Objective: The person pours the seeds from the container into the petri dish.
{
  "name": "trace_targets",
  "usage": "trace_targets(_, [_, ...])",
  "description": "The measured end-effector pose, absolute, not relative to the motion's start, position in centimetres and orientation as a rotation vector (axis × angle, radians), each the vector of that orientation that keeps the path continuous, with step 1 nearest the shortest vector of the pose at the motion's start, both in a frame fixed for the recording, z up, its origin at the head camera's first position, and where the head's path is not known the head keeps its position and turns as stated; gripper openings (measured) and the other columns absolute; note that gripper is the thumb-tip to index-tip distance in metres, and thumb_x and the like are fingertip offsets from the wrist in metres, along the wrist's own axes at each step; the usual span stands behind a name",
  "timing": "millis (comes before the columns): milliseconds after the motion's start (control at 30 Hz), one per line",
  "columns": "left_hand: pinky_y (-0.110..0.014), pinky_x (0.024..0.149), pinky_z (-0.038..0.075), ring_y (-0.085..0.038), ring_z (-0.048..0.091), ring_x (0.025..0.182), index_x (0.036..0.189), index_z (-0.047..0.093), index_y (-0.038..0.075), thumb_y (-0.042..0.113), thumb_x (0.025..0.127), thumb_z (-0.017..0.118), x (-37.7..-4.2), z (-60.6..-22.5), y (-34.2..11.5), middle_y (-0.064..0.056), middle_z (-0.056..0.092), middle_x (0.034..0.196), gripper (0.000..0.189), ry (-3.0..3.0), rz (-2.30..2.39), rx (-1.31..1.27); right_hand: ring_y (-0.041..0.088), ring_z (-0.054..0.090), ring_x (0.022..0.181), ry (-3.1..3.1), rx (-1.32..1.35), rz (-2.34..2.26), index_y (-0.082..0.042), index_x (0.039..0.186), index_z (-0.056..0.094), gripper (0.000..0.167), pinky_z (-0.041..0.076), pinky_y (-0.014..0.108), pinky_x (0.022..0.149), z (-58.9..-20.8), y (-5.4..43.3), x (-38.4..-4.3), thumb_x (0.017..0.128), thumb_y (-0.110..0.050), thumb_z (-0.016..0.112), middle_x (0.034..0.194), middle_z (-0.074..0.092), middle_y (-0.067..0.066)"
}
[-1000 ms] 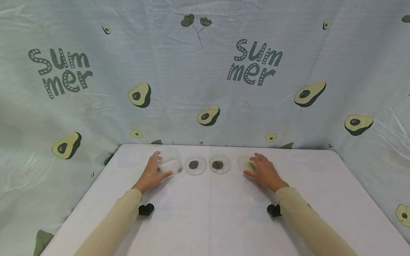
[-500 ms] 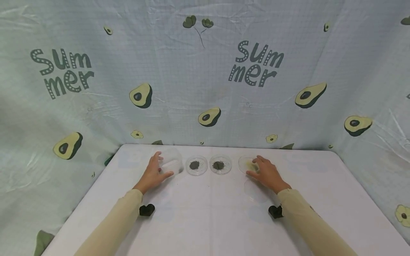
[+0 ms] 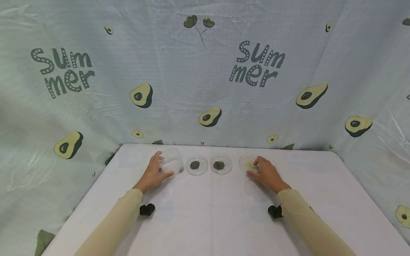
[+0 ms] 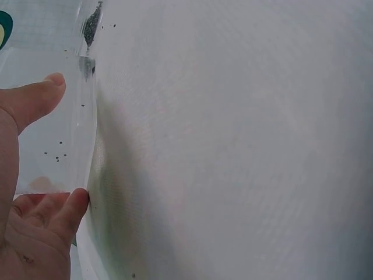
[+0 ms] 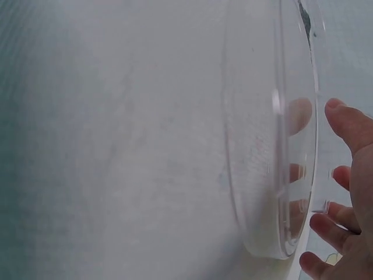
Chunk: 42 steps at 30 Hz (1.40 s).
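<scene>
My left hand [image 3: 156, 173] is spread beside a large clear plastic container [image 3: 173, 161] at the left of the row. In the left wrist view its fingers [image 4: 76, 210] touch the container's edge, and the thumb stands in front of the wall. Several dark specks dot this container. My right hand [image 3: 268, 173] lies beside a clear petri dish [image 3: 242, 165] with a yellowish patch in it, thumb and fingers loosely spread at its rim. Whether those fingers touch the dish, I cannot tell. In the middle, two petri dishes, a left one [image 3: 202, 167] and a right one [image 3: 225, 168], hold dark grains.
A clear round lid or dish [image 3: 251, 190] lies on the white table [image 3: 192, 220], just in front of my right hand. Behind the table hangs a sheet [image 3: 179, 89] printed with avocados. A few stray specks lie near the containers.
</scene>
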<state>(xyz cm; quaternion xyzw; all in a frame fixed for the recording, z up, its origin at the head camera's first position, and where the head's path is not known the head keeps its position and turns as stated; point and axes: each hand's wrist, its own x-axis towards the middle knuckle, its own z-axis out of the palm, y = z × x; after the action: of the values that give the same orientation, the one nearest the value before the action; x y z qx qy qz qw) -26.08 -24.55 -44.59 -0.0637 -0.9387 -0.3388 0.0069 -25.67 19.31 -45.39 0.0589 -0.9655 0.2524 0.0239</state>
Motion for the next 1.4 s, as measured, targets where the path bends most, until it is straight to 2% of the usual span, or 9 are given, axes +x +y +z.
trace_targets(267, [-0.054, 0.103, 0.044, -0.042, 0.052, 0.121, 0.152, 0.006, 0.008, 0.035, 0.085, 0.074, -26.5, -44.7, -24.1, -0.021, 0.032, 0.145, 0.099, -2.939, -1.092, -0.224, 0.025, 0.050, 0.087, -3.004, 0.142, 0.801, -0.006, 0.105, 0.053, 0.043, 0.044, 0.038, 0.075, -45.3, 19.7, -25.6, 0.086, -0.039, 0.072, 0.100, 0.059, 0.012])
trace_targets(600, [-0.052, 0.105, 0.044, -0.039, 0.045, 0.129, 0.153, 0.006, 0.007, 0.029, 0.083, 0.077, -26.8, -43.9, -24.0, -0.020, 0.034, 0.144, 0.102, -2.846, -1.163, -0.276, 0.023, 0.048, 0.084, -2.993, 0.157, 0.773, -0.007, 0.100, 0.052, 0.040, 0.040, 0.035, 0.071, -45.3, 19.4, -25.8, 0.085, -0.037, 0.073, 0.092, 0.056, 0.009])
trace_targets(967, [-0.048, 0.108, 0.042, -0.035, 0.039, 0.136, 0.155, 0.007, 0.011, 0.028, 0.081, 0.079, -27.3, -40.4, -21.1, -0.018, 0.031, 0.148, 0.105, -2.795, -1.142, -0.355, 0.023, 0.048, 0.085, -3.025, 0.119, 0.756, -0.007, 0.100, 0.052, 0.040, 0.041, 0.036, 0.072, -45.1, 18.9, -25.8, 0.085, -0.038, 0.073, 0.093, 0.055, 0.008])
trace_targets(1200, [-0.048, 0.108, 0.043, -0.034, 0.039, 0.137, 0.155, 0.009, 0.013, 0.029, 0.081, 0.079, -27.7, -39.7, -19.4, -0.017, 0.026, 0.154, 0.103, -2.810, -1.136, -0.414, 0.022, 0.048, 0.086, -3.036, 0.105, 0.736, -0.007, 0.101, 0.052, 0.040, 0.041, 0.035, 0.072, -45.0, 18.7, -25.8, 0.085, -0.037, 0.073, 0.093, 0.055, 0.008])
trace_targets(1400, [-0.048, 0.107, 0.043, -0.034, 0.040, 0.137, 0.154, 0.011, 0.013, 0.027, 0.081, 0.079, -27.8, -39.7, -18.6, -0.017, 0.030, 0.151, 0.101, -2.805, -1.106, -0.474, 0.021, 0.048, 0.083, -3.028, 0.115, 0.754, -0.007, 0.098, 0.052, 0.040, 0.040, 0.034, 0.070, -44.9, 18.6, -25.8, 0.084, -0.037, 0.074, 0.090, 0.053, 0.007])
